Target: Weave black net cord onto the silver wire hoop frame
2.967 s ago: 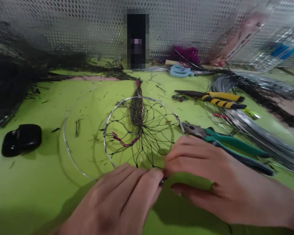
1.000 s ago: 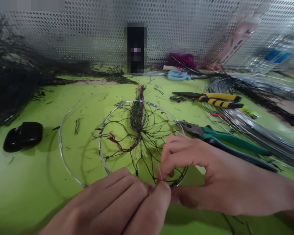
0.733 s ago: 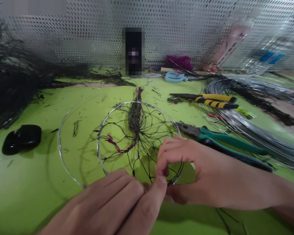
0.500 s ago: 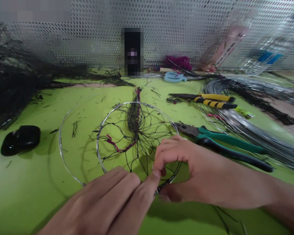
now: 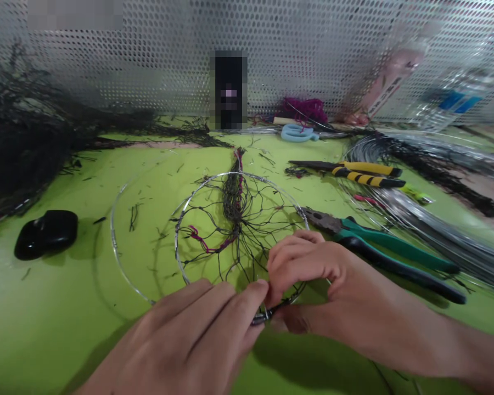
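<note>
A silvery wire ring point(image 5: 177, 241) with a dark knotted net point(image 5: 231, 200) strung across it lies in front of me. The net gathers into a bundle at its middle, with a strand of magenta cord point(image 5: 206, 249). My left hand point(image 5: 185, 334) is closed on the near edge of the ring, its fingers mostly seen from the back. Just to the right, my right hand point(image 5: 316, 280) pinches the same edge between thumb and fingers. A short thin wire end sticks up between the two hands. Another, thinner wire loop point(image 5: 112, 236) extends left from under my left hand.
Right of the ring lie green-handled pliers point(image 5: 395, 247) and yellow-black pliers point(image 5: 366, 170), beside coiled wire point(image 5: 436, 230). A black case point(image 5: 47, 235) and a dark net heap point(image 5: 20, 148) are at left. Light-blue scissors handles point(image 5: 298, 133), magenta yarn point(image 5: 307, 108) and bottles point(image 5: 395, 77) stand behind.
The view has shifted slightly, so everything sits a little further right. My right fingertips have drawn slightly apart from my left fingertip, and the ring's near edge shows between them.
</note>
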A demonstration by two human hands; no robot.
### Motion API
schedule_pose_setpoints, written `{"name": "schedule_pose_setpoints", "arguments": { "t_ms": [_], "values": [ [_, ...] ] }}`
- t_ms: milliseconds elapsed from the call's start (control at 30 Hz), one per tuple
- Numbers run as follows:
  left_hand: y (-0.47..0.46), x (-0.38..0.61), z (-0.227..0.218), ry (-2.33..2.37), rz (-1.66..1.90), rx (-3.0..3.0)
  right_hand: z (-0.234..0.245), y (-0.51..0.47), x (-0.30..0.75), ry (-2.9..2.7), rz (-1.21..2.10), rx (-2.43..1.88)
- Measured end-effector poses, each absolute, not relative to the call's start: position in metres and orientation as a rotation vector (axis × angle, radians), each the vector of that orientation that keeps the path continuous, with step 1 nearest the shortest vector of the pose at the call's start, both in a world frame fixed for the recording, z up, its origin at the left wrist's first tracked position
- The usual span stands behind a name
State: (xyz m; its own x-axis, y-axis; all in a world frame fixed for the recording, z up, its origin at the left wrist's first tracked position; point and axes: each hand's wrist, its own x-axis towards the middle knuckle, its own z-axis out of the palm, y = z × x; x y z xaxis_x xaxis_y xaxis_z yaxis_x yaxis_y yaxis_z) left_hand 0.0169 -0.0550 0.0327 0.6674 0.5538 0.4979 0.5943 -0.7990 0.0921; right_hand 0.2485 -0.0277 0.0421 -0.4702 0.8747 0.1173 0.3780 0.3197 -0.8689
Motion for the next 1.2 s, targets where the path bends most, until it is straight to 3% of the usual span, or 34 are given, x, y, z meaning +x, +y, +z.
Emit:
{"name": "schedule_pose_setpoints", "arguments": {
  "t_ms": [367, 567, 967, 1200],
  "values": [
    [-0.044, 0.027, 0.044, -1.118, -0.840, -2.840, 0.037, -0.031, 0.253, -2.149, 0.688, -0.699],
    [-0.041, 0.028, 0.044, -1.287, -0.860, -3.015, 0.029, -0.030, 0.247, -2.127, 0.500, -0.717],
    [-0.046, 0.030, 0.039, -1.328, -1.142, -2.866, 0.034, -0.037, 0.244, -2.138, 0.437, -0.720],
    [-0.048, 0.033, 0.039, -1.521, -1.031, -2.894, 0.032, -0.033, 0.244, -2.170, 0.486, -0.645]
  ]
}}
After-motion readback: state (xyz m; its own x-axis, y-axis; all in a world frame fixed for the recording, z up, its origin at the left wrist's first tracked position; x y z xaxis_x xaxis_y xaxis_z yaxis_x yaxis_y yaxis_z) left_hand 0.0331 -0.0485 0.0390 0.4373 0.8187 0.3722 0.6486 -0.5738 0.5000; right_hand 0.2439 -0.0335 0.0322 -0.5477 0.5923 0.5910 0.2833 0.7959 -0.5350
